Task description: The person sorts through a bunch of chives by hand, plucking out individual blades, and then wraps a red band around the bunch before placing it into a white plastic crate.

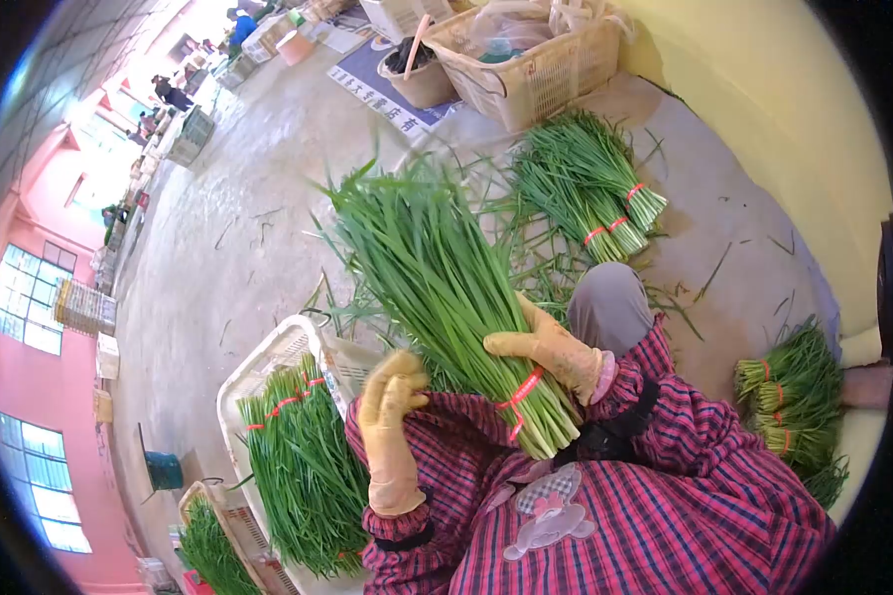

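My right hand, in a pale yellow rubber glove, is closed round a bunch of garlic chives near its cut ends. Red tape binds that bunch below my fingers, with a loose tail hanging. The leaves point up and away from me, and their tips are blurred. To the left, my gloved left hand is raised apart from the bunch, its fingers loosely bent and slightly smeared, with nothing visible in them. Beneath it stands a white plastic crate with taped chive bunches inside.
Taped chive bunches lie on the floor ahead, among scattered leaves. More bunches rest at the right by the yellow wall. A cream basket and a bucket stand at the back. Another crate is at lower left.
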Demonstrator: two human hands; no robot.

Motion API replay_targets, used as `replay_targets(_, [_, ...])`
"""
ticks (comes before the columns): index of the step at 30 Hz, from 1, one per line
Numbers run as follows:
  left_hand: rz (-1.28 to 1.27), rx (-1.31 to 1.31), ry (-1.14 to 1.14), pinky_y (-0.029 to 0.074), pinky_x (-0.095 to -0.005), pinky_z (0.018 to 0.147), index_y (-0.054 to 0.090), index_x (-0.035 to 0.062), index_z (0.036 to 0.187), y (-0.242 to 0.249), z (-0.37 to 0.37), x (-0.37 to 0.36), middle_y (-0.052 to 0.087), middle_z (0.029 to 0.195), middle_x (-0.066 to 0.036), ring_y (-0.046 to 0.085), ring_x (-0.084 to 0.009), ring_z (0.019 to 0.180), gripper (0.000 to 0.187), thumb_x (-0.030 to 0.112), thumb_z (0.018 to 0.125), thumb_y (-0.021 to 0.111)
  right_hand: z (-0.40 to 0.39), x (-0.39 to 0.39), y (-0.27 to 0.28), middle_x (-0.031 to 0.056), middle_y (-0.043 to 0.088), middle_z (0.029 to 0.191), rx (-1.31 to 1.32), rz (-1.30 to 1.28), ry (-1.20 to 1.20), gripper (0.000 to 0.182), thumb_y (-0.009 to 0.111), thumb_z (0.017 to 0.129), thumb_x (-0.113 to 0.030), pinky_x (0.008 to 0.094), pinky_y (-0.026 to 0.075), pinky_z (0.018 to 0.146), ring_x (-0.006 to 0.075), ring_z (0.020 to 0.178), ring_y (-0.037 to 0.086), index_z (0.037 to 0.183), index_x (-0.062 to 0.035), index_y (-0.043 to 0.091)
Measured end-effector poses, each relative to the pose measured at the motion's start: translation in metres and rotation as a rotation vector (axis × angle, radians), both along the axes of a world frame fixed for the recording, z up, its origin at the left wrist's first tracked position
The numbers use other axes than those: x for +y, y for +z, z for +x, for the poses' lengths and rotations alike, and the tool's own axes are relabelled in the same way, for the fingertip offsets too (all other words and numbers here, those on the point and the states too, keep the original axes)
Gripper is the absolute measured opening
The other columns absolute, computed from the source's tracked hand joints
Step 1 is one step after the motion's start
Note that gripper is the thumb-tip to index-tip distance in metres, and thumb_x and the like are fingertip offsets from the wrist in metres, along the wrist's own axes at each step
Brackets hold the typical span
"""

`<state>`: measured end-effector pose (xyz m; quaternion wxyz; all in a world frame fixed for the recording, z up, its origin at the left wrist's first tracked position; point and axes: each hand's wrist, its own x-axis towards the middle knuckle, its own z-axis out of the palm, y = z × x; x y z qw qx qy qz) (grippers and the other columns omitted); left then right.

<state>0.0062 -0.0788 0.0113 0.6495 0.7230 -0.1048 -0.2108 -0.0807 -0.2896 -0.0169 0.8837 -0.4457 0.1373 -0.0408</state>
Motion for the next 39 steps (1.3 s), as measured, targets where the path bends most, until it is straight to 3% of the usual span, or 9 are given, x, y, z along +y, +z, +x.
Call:
replay_targets(7, [-0.485, 0.258, -0.045, 0.047, -0.0415, 0.101, 0.046, 0.0005, 0.138, -0.031, 0.002, -0.026, 0.053, 0.137, -0.013, 0.056, -0.0269, 0.120, 0.055, 0.040, 0.099, 0.051, 0.001, 0.029, -0.003, 0.0123, 0.050, 0.138, -0.203, -0.173, 0.094, 0.093, 0.078, 0.079, -0.012, 0.0334, 0.038, 0.107, 0.0195, 0.126, 0.048, 0.153, -0.0051, 0.021])
replay_targets(10, [-0.541, 0.093, 0.042, 0.049, -0.0385, 0.098, 0.047, -0.0009, 0.136, -0.032, 0.005, -0.042, 0.057, 0.130, -0.012, 0.058, -0.0258, 0.115, 0.041, 0.019, 0.100, 0.051, 0.008, 0.032, 0.010, 0.0180, 0.042, 0.145, -0.205, -0.619, -0.058, 0.102, 0.079, 0.079, -0.016, 0.0348, 0.034, 0.111, 0.0224, 0.134, 0.041, 0.155, -0.0048, 0.013])
replay_targets(11, [-0.496, 0.103, 0.290, 0.053, -0.0371, 0.088, 0.055, -0.0003, 0.127, -0.036, 0.002, -0.055, 0.062, 0.120, -0.011, 0.063, -0.0226, 0.101, 0.035, 0.008, 0.093, 0.060, 0.011, 0.033, 0.016, 0.0191, 0.041, 0.146, -0.175, -0.824, -0.195, 0.101, 0.079, 0.079, -0.017, 0.0348, 0.033, 0.111, 0.0230, 0.136, 0.040, 0.155, -0.0046, 0.014])
replay_targets(14, [-0.295, -0.037, 0.247, 0.054, -0.0371, 0.087, 0.056, -0.0005, 0.126, -0.030, -0.004, -0.057, 0.062, 0.118, -0.010, 0.063, -0.0211, 0.100, 0.037, 0.007, 0.091, 0.064, 0.028, 0.023, -0.004, 0.0137, 0.054, 0.133, -0.125, -0.420, -0.243, 0.077, 0.073, 0.085, -0.017, 0.0326, 0.043, 0.102, 0.0205, 0.120, 0.052, 0.148, -0.0020, 0.031])
replay_targets(16, [-0.540, 0.192, 0.310, 0.054, -0.0378, 0.088, 0.056, -0.0003, 0.126, -0.017, -0.004, -0.057, 0.062, 0.119, -0.011, 0.064, -0.0223, 0.100, 0.038, 0.008, 0.090, 0.064, 0.029, 0.019, -0.012, 0.0073, 0.064, 0.117, -0.093, -0.032, -0.209, 0.048, 0.069, 0.090, -0.015, 0.0301, 0.050, 0.090, 0.0150, 0.101, 0.060, 0.132, 0.0003, 0.050])
replay_targets(25, [-0.556, 0.296, 0.200, 0.053, -0.0379, 0.093, 0.050, -0.0003, 0.135, -0.032, 0.004, -0.049, 0.060, 0.125, -0.013, 0.063, -0.0258, 0.109, 0.042, 0.021, 0.098, 0.050, 0.018, 0.017, 0.002, 0.0107, 0.064, 0.120, -0.036, -0.222, -0.136, 0.059, 0.071, 0.090, -0.022, 0.0323, 0.048, 0.095, 0.0179, 0.106, 0.060, 0.139, -0.0016, 0.045])
replay_targets(27, [-0.625, 0.326, 0.205, 0.053, -0.0380, 0.093, 0.050, 0.0007, 0.135, -0.034, 0.004, -0.046, 0.060, 0.126, -0.013, 0.063, -0.0263, 0.110, 0.041, 0.022, 0.100, 0.048, 0.014, 0.013, 0.010, 0.0150, 0.061, 0.124, -0.012, -0.509, -0.226, 0.068, 0.071, 0.089, -0.024, 0.0338, 0.046, 0.098, 0.0206, 0.111, 0.059, 0.144, -0.0011, 0.039])
replay_targets(31, [-0.694, 0.315, 0.186, 0.057, -0.0385, 0.088, 0.051, 0.0013, 0.134, -0.054, 0.012, -0.034, 0.061, 0.125, -0.012, 0.064, -0.0263, 0.107, 0.040, 0.024, 0.101, 0.048, 0.021, -0.005, -0.004, 0.0176, 0.057, 0.127, -0.107, -0.408, -0.373, 0.072, 0.073, 0.087, -0.025, 0.0371, 0.046, 0.099, 0.0244, 0.115, 0.056, 0.146, -0.0024, 0.037])
replay_targets(39, [-0.649, 0.315, 0.196, 0.058, -0.0359, 0.081, 0.057, 0.0025, 0.127, -0.041, 0.001, -0.038, 0.065, 0.117, -0.009, 0.067, -0.0226, 0.099, 0.034, 0.022, 0.100, 0.050, 0.022, -0.039, 0.031, 0.0011, 0.062, 0.107, -0.187, -0.331, -0.564, 0.032, 0.066, 0.092, -0.012, 0.0236, 0.048, 0.077, 0.0085, 0.086, 0.056, 0.122, -0.0032, 0.060])
